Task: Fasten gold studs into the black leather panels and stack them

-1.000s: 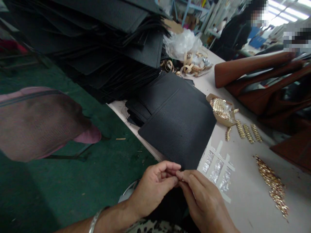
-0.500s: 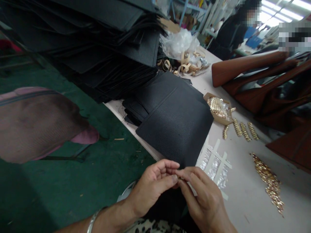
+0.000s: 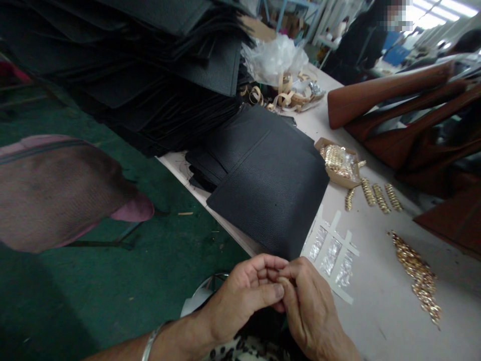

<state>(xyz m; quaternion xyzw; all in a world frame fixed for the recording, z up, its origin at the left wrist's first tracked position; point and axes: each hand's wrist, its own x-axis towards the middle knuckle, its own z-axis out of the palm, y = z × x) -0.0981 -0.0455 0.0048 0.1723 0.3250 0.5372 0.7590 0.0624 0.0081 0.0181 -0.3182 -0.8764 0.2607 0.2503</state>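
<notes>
My left hand and my right hand meet over my lap at the table's near edge. Thumbs and fingertips are pressed together around something small, which the fingers hide. Just beyond them lies a black leather-like panel on top of other black pieces. To the right of my right hand, pale tape strips hold down clear plastic on the tabletop. Farther right is a loose heap of small gold metal pieces.
A tall stack of black panels fills the back left. Gold pieces fill a small cardboard box, with rows of gold pieces beside it. Brown bags stand at right. A covered seat is left; a person stands behind.
Both hands have shifted slightly right, and the fingertips have closed in more tightly. A tiny gold-coloured bit that showed between them is now hidden.
</notes>
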